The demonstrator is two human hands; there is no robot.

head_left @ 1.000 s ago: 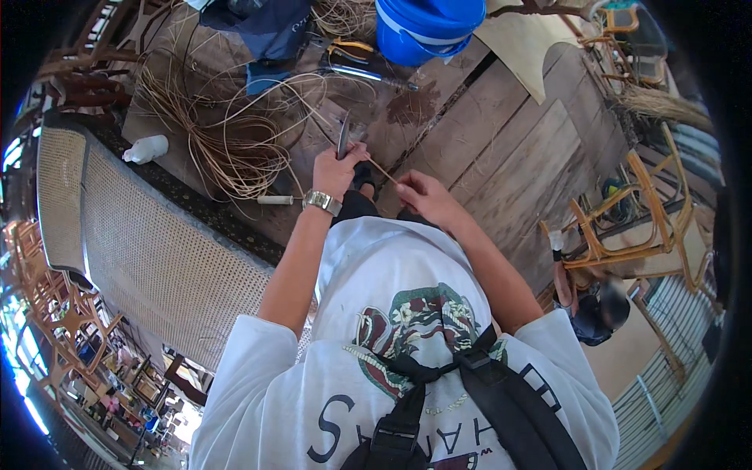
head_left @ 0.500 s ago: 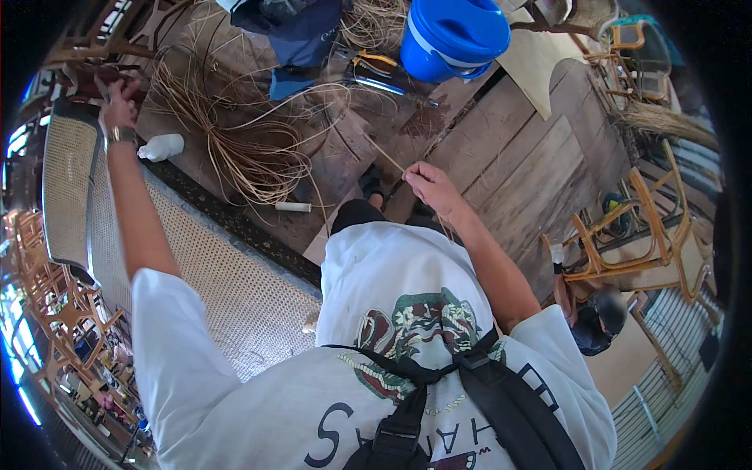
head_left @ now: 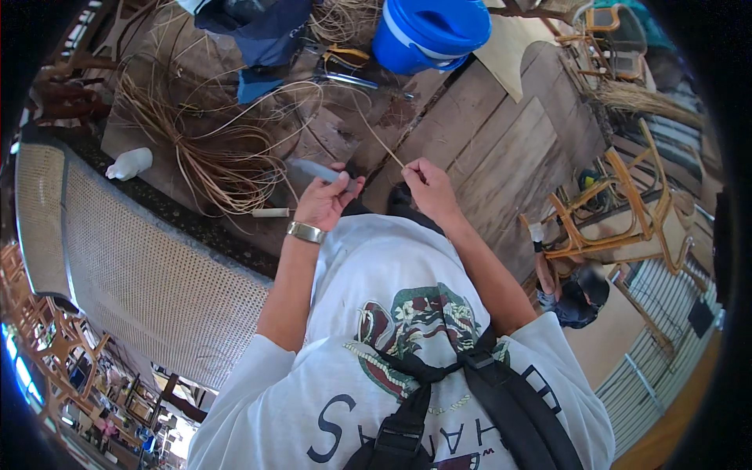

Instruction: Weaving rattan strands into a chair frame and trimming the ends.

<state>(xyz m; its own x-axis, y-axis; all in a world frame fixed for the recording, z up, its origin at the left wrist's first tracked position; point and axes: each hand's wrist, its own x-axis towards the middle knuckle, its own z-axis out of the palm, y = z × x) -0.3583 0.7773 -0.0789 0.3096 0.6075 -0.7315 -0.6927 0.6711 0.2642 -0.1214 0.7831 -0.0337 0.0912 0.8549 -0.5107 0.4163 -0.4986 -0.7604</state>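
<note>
I'm seeing both hands up in front of the chest over the plank floor [head_left: 501, 149]; left hand [head_left: 325, 202], with a metal watch [head_left: 305, 232] on the wrist, is curling its fingers around a grey flat tool [head_left: 313, 169], blade-like, which is sticking out to the left of the fist; right hand [head_left: 427, 186] is pinching a thin cane strand [head_left: 376, 135] between thumb and fingertips, the strand running up and to the far left toward the blue bucket [head_left: 431, 31]; the two hands are sitting near each other but apart, dark gap between them; loose bundle of cane strips [head_left: 219, 160] is lying on the floor just left of the left hand, a small white cylinder [head_left: 270, 212] at its near edge, a white bottle [head_left: 129, 163] farther left; woven cane panel [head_left: 133, 266] is stretching along the left side; bare rattan chair frame [head_left: 619, 211] is standing well off to the right; dark blue cloth [head_left: 266, 35] lying far left of the bucket
</note>
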